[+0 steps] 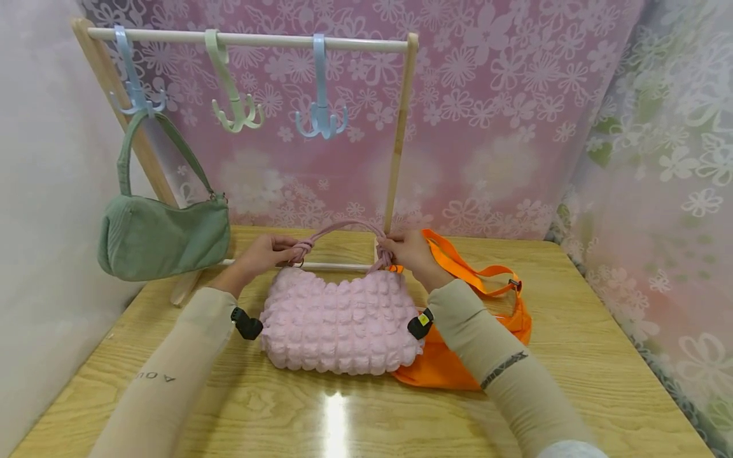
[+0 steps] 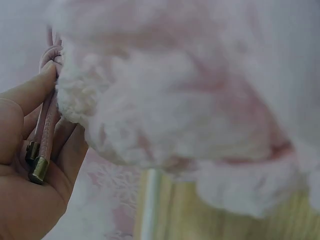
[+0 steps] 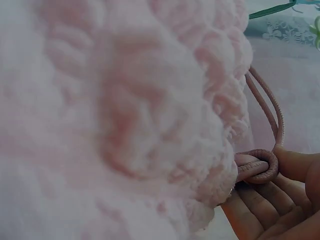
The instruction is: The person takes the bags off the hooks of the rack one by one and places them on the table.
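A puffy pink handbag (image 1: 343, 321) hangs upright between my two hands, its bubbled fabric filling most of both wrist views. My left hand (image 1: 265, 256) pinches the knotted left end of its pink strap (image 1: 349, 223); in the left wrist view the thumb presses the knot (image 2: 50, 57), and two brass-coloured strap tips (image 2: 38, 170) lie along the palm. With thumb and fingers, my right hand (image 1: 413, 254) pinches the knot at the strap's right end, a loop (image 3: 260, 167) clearly seen in the right wrist view. Between the hands the strap arches upward.
A wooden rack with a white rail (image 1: 263, 40) bears a green hook (image 1: 237, 111) and two blue hooks. From the left blue hook (image 1: 137, 95) hangs a green handbag (image 1: 166, 235). An orange bag (image 1: 446, 366) lies on the wooden table (image 1: 601, 356), partly behind the pink one and my right arm.
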{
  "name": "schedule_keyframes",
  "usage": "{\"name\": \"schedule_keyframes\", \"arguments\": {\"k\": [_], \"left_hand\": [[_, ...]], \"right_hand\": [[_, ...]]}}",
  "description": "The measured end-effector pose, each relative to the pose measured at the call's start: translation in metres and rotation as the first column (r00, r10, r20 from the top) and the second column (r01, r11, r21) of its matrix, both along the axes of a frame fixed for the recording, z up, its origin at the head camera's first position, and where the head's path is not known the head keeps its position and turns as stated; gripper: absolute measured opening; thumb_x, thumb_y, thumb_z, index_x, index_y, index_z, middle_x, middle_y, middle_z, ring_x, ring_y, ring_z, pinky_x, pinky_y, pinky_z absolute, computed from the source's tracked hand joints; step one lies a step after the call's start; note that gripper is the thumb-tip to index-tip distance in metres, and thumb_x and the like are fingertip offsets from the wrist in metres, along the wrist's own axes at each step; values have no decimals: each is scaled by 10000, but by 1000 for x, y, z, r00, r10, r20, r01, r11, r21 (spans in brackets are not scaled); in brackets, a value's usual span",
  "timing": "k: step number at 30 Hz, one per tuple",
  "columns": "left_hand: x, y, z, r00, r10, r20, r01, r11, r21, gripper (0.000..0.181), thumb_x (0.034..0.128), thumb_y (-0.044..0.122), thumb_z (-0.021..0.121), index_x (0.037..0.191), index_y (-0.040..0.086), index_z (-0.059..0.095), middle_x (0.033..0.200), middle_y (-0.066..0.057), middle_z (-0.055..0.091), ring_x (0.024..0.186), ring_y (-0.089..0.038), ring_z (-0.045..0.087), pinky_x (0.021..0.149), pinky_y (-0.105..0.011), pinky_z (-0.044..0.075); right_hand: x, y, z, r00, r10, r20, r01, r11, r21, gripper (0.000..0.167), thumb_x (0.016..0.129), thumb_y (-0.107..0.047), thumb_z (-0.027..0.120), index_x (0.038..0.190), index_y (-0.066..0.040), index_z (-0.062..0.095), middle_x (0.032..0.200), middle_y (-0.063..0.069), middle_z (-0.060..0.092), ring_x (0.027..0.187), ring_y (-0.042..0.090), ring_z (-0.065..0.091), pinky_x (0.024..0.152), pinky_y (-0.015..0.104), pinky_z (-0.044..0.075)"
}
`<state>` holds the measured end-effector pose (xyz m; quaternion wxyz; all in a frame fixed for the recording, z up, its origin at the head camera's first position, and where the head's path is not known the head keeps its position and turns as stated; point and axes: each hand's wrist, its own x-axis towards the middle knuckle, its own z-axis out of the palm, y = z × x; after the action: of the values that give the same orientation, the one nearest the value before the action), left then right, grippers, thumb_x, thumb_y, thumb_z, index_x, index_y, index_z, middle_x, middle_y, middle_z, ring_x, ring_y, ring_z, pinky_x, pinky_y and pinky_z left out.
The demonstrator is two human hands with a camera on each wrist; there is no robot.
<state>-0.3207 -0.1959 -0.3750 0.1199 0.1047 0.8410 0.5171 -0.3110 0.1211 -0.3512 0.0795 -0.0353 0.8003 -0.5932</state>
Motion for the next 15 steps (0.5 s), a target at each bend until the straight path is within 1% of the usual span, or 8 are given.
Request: {"name": "schedule_keyframes", "arguments": {"k": [3, 5, 7, 9, 11, 13, 15], "left_hand": [[-1, -1, -6, 1000, -4, 20, 4, 1000, -4, 451, 1006, 133, 536, 1410, -51, 457, 1344, -256, 537, 1178, -330, 569, 896, -339, 534], [-2, 0, -10, 1000, -5, 23, 5, 1000, -20, 451, 1008, 131, 533, 1414, -49, 453, 1345, -252, 537, 1188, -325, 563, 911, -351, 527], [-1, 1, -13, 1000, -10, 17, 11, 999, -32, 444, 1006, 131, 539, 1403, -54, 466, 1330, -249, 549, 1175, -322, 573, 905, -356, 529], [-1, 1, -17, 1000, -11, 13, 12, 999, -48, 421, 1002, 128, 547, 1380, -51, 497, 1303, -244, 572, 1144, -311, 592, 889, -346, 535], [-2, 2, -20, 1000, -22, 4, 22, 997, -69, 404, 1001, 128, 549, 1359, -55, 519, 1274, -244, 590, 1110, -296, 610, 871, -330, 541], [-2, 2, -22, 999, -37, -3, 37, 996, -84, 393, 999, 118, 551, 1343, -72, 528, 1251, -253, 602, 1085, -290, 623, 856, -327, 547], [-3, 2, -26, 999, -47, -3, 46, 994, -94, 378, 999, 96, 544, 1333, -83, 533, 1237, -262, 608, 1076, -294, 627, 853, -333, 549]], "right_hand": [[1, -3, -5, 1000, -18, -7, 19, 1000, 10, 330, 991, -184, 568, 1185, 72, 644, 781, 159, 599, 634, 238, 557, 765, 465, 544], [1, -3, -8, 1000, -24, -15, 25, 999, 29, 326, 994, -194, 563, 1157, 72, 657, 770, 157, 604, 627, 248, 545, 730, 448, 534], [1, -2, -11, 999, -33, -2, 33, 998, 48, 325, 997, -213, 561, 1116, 66, 677, 756, 153, 608, 640, 265, 535, 711, 429, 516], [1, 0, -13, 999, -33, 25, 31, 996, 81, 327, 999, -239, 560, 1075, 51, 693, 740, 141, 607, 680, 299, 541, 730, 435, 509], [0, 2, -16, 998, -31, 49, 25, 992, 121, 329, 1000, -257, 560, 1048, 34, 705, 733, 121, 605, 732, 327, 560, 782, 453, 522], [-1, 4, -18, 997, -21, 71, 9, 988, 155, 330, 999, -264, 564, 1044, 29, 710, 733, 112, 604, 775, 341, 580, 828, 463, 531], [-2, 5, -19, 997, -3, 82, -12, 982, 189, 335, 1000, -266, 562, 1048, 31, 709, 740, 114, 606, 797, 339, 593, 840, 460, 536]]}}
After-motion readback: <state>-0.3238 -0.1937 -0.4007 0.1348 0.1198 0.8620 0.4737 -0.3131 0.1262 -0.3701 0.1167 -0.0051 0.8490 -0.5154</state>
